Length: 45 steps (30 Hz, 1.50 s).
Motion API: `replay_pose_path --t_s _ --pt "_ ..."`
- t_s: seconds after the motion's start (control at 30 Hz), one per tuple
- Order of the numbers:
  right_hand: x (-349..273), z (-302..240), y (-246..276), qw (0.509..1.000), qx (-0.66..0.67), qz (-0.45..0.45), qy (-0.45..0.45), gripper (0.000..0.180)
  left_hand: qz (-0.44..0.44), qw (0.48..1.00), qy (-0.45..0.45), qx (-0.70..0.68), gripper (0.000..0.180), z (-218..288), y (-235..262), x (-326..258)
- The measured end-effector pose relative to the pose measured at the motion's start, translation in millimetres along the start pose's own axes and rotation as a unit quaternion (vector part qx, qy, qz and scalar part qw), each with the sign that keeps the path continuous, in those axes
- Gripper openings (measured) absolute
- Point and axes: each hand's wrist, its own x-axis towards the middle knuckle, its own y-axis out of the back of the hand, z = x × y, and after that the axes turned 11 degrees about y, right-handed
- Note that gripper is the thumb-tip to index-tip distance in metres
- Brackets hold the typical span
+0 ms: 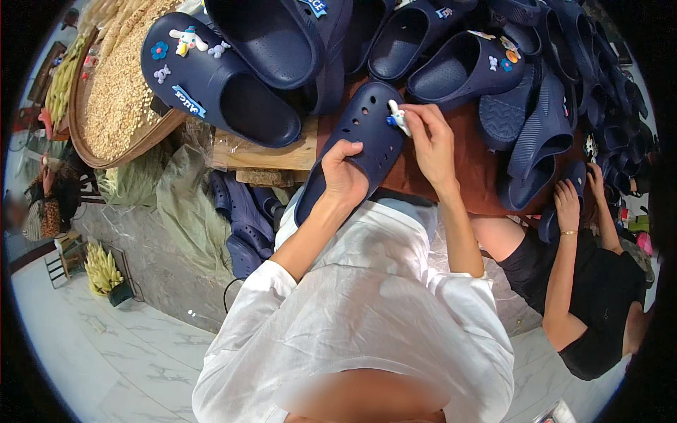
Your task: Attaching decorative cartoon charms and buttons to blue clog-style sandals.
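Note:
A navy blue clog (pixel 364 106) with round holes in its upper lies across my lap and the edge of the brown-covered table. My left hand (pixel 345 176) grips its side, thumb resting on top. Between the thumb and fingers of my right hand (pixel 430 137) is a small white shoe charm (pixel 398 118) with long ears and a bit of blue. It is at the right side of the clog's toe; whether it sits in a hole I cannot tell. No other charm shows on this clog.
A decorated navy clog (pixel 197 60) and several others crowd the table ahead. At the far left stands a woven tray (pixel 116 106) of pale kernels. More clogs (pixel 250 229) lie below the table's left. At the right, a co-worker's hands (pixel 568 204) hold another clog.

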Motion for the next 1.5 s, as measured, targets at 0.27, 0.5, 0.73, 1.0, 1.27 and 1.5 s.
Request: replay_pose_path --t_s 0.27,0.5,0.73,1.0,1.27,1.5 --pt "5.6 -2.8 -13.0 0.999 -0.031 -0.017 -0.012 0.014 0.004 0.999 0.028 -0.035 0.073 -9.2 8.7 -19.1" --pt "-2.4 -6.8 -16.2 0.999 0.012 -0.03 -0.012 0.015 0.012 0.999 0.026 -0.018 0.073 -16.0 12.9 -26.1" --pt "-9.7 1.9 -21.2 0.993 -0.068 -0.025 0.093 0.013 0.047 0.999 0.007 -0.001 0.065 -24.4 15.8 -34.1" --pt "-19.5 10.6 -25.8 0.999 0.023 -0.007 0.045 0.015 0.037 0.999 0.004 -0.012 0.06 -26.6 22.0 -36.4" --pt "-17.4 11.8 -18.5 0.998 0.027 -0.015 0.047 0.03 -0.009 0.999 -0.001 0.044 0.057 -28.2 31.2 -39.9" --pt "-19.1 6.8 -19.6 0.996 0.059 -0.042 -0.054 0.039 0.055 0.998 -0.019 0.028 0.057 -29.3 31.5 -41.2"
